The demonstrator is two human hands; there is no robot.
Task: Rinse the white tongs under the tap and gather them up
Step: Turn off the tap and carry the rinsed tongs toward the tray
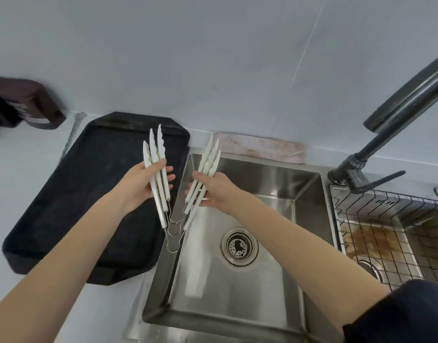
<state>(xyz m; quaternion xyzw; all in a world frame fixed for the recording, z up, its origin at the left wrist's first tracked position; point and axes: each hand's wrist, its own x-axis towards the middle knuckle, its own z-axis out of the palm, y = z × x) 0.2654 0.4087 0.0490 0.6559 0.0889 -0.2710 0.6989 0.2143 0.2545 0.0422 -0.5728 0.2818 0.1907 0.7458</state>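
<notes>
Right forearm in dark sleeve (396,315) nearest; right hand (218,190) and left hand (141,185), fingers curled round opposite arms of three nested white tongs (174,219) above sink (262,280) rim at 11 o'clock; tap (398,105) at 2 o'clock; loose grip risks tongs sliding apart.

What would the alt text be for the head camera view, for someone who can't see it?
Two hands hold a bundle of three white tongs spread open in a V over a steel sink, the left hand gripping one set of arms, the right hand the other. A black tray lies to the left, a dark tap and wire rack to the right; no water is running.
</notes>
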